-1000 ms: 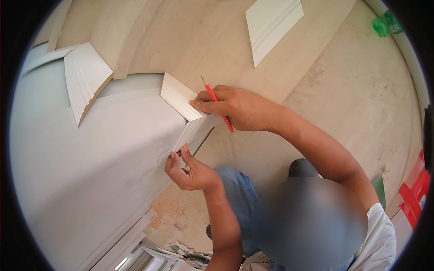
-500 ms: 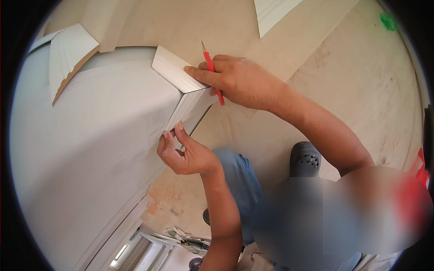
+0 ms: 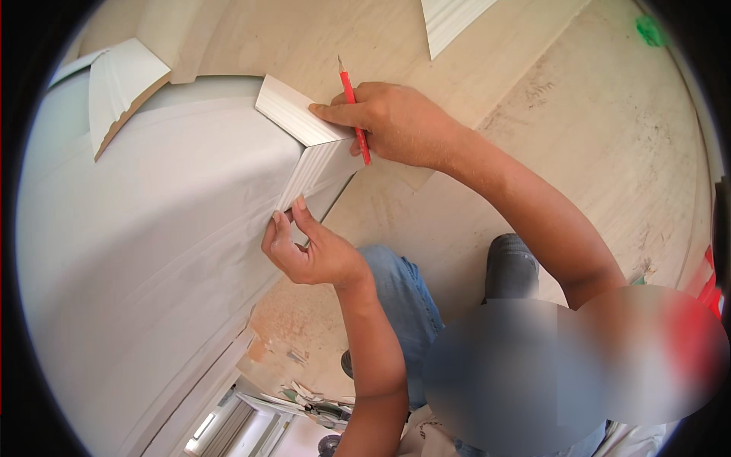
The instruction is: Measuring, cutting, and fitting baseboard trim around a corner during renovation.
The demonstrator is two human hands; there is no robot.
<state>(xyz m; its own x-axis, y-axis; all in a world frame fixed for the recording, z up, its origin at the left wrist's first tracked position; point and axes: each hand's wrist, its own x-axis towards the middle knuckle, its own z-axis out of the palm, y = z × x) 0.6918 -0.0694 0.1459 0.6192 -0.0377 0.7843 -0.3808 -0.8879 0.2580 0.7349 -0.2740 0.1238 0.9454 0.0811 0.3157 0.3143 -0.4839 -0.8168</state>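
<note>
Two short pieces of white grooved moulding meet at an angle, their slanted ends touching along a thin dark line. My right hand is closed on the upper moulding piece, thumb on its face and the other fingers behind. A red pencil is tucked between those same fingers, its sharpened tip pointing up. Below, my left hand pinches the near end of the lower moulding piece between thumb and fingers. Both pieces lie against the corner of a pale, smooth panel.
Another white moulding with a profiled cut end is at the upper left, and one more at the top. Below are the dusty beige floor, a dark clog and a jeans leg. Scraps lie near the bottom.
The whole picture has shifted slightly. Both hands keep their grips, and the two moulding pieces stay joined at the corner.
</note>
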